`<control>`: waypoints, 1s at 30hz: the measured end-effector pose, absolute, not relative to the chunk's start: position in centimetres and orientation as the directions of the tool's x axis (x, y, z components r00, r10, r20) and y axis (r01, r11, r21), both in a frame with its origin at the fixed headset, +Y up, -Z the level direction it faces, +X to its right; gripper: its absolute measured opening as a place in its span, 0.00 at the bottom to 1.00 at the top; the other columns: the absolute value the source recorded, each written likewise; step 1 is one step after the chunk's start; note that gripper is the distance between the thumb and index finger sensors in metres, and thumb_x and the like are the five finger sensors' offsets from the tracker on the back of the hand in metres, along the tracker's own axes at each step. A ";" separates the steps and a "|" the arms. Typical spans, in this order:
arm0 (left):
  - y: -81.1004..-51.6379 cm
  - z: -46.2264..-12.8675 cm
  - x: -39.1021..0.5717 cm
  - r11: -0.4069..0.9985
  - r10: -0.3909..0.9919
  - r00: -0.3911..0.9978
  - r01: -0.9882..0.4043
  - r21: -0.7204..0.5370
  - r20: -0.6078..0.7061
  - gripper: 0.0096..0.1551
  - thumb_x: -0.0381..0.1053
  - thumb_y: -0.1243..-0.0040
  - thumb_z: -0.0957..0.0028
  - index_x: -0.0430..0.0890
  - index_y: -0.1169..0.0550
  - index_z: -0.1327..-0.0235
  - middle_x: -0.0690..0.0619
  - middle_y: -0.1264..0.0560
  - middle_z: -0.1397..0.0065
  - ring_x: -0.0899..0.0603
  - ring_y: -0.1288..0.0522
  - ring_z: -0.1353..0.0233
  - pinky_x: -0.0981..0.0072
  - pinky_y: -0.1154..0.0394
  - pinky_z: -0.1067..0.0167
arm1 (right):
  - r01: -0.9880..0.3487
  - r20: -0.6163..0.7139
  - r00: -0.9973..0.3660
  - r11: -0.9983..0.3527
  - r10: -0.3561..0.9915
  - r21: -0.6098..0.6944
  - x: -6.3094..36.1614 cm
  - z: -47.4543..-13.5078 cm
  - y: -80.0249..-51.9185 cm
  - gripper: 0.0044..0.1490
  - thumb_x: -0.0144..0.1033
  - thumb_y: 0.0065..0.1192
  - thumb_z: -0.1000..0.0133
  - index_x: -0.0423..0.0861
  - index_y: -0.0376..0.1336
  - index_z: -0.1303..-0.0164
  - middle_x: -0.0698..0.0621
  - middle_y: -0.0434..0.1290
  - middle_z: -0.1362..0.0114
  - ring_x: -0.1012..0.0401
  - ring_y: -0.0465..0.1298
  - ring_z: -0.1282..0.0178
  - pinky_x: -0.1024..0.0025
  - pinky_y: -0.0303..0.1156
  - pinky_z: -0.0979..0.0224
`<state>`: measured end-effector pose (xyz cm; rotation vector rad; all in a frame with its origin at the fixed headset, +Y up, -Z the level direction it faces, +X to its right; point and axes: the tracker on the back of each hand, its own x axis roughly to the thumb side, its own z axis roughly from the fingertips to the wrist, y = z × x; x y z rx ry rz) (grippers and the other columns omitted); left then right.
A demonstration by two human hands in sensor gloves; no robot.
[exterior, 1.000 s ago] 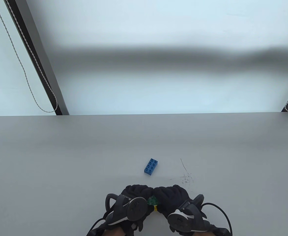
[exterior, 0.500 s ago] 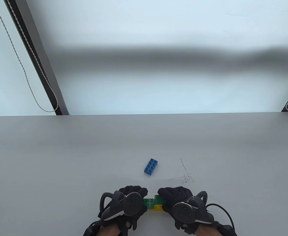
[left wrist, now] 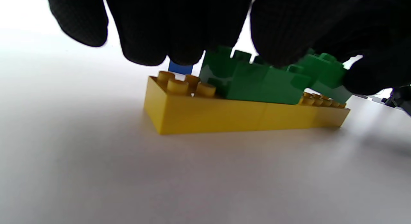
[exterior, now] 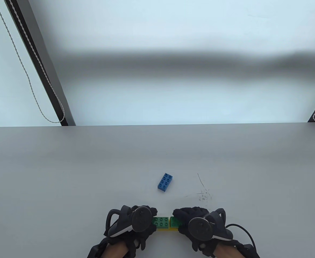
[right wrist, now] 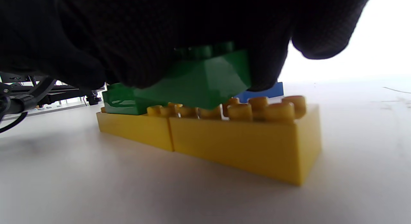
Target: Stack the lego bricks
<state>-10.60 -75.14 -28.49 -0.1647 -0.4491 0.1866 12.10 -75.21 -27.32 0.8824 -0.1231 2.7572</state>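
Observation:
Two yellow bricks [exterior: 168,228] lie end to end on the table near its front edge; they also show in the left wrist view [left wrist: 231,116] and the right wrist view [right wrist: 244,140]. A green brick [exterior: 160,221] sits on their left part, and my left hand [exterior: 152,215] holds it from above [left wrist: 257,86]. My right hand [exterior: 176,215] grips a second green brick [exterior: 175,221], tilted over the right yellow studs [right wrist: 205,81]. A blue brick [exterior: 165,182] lies loose farther back.
The grey table [exterior: 66,174] ends at a far edge about mid-frame. Pencil-like scratch marks [exterior: 203,192] lie to the right of the blue brick. Cables trail from both hand trackers at the bottom edge.
The hands have moved apart from a tight huddle and dropped slightly toward the front edge. The green and yellow bricks between them have come into view.

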 end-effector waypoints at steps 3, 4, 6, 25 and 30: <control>-75.4 -28.6 -10.6 0.968 0.216 0.883 -0.139 -0.208 0.416 0.35 0.61 0.34 0.59 0.53 0.26 0.37 0.50 0.23 0.30 0.40 0.24 0.31 0.38 0.28 0.35 | -0.248 0.584 -0.786 -0.969 0.205 0.006 11.9 -27.4 -75.5 0.40 0.43 0.79 0.63 0.46 0.67 0.39 0.46 0.79 0.38 0.48 0.84 0.43 0.45 0.77 0.37; -75.4 -28.6 -10.6 0.968 0.216 0.884 -0.138 -0.209 0.415 0.35 0.61 0.34 0.59 0.53 0.26 0.37 0.50 0.23 0.30 0.40 0.24 0.31 0.38 0.28 0.35 | -0.243 0.585 -0.785 -0.970 0.204 0.012 11.8 -27.4 -75.6 0.40 0.43 0.78 0.63 0.46 0.67 0.39 0.46 0.79 0.38 0.48 0.83 0.43 0.45 0.77 0.37; -75.4 -28.6 -10.5 0.968 0.215 0.884 -0.137 -0.210 0.414 0.34 0.61 0.34 0.59 0.54 0.25 0.37 0.50 0.22 0.31 0.41 0.23 0.32 0.38 0.28 0.35 | -0.250 0.583 -0.784 -0.968 0.212 0.014 11.7 -27.5 -75.6 0.40 0.43 0.78 0.63 0.46 0.67 0.39 0.46 0.78 0.37 0.48 0.83 0.43 0.44 0.76 0.37; -75.5 -28.7 -10.3 0.956 0.247 0.886 -0.156 -0.250 0.392 0.34 0.60 0.34 0.58 0.54 0.26 0.36 0.51 0.22 0.31 0.40 0.23 0.32 0.38 0.28 0.34 | -0.272 0.528 -0.806 -0.959 0.269 0.074 11.6 -28.2 -75.7 0.38 0.42 0.79 0.62 0.48 0.68 0.41 0.48 0.78 0.37 0.48 0.82 0.42 0.44 0.76 0.37; -75.6 -28.8 -10.2 0.949 0.262 0.888 -0.164 -0.270 0.379 0.34 0.60 0.35 0.58 0.55 0.27 0.36 0.50 0.23 0.30 0.40 0.24 0.31 0.38 0.29 0.34 | -0.274 0.497 -0.816 -0.955 0.295 0.115 11.6 -28.5 -75.8 0.37 0.42 0.77 0.62 0.48 0.68 0.40 0.48 0.78 0.37 0.48 0.82 0.41 0.44 0.76 0.37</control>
